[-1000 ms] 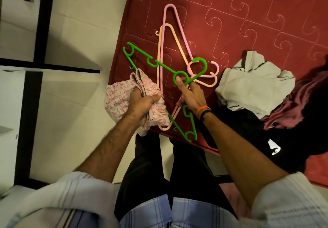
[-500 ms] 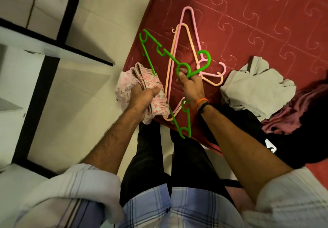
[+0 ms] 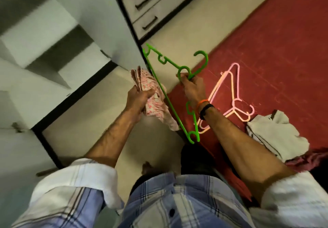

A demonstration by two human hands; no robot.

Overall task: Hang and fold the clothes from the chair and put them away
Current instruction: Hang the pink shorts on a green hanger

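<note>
Green hanger [image 3: 160, 87] lifted off red bedspread [image 3: 276, 53], right hand [image 3: 192, 88] gripping

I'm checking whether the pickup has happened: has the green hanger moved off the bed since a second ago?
Yes. The green hanger, gripped by the right hand, has lifted off the pink hanger it lay across and now sits leftward, past the red bedspread's edge.

1. No text, label, brand name, number or sign can be read anywhere in the head view.
2. The pink garment [image 3: 154, 100] bears only a small printed pattern, not letters.
3. The red bed cover [image 3: 276, 53] shows only faint stitched lines, with no writing.
4. The drawer fronts [image 3: 150, 7] at the far side carry dark handles and no markings.
</note>
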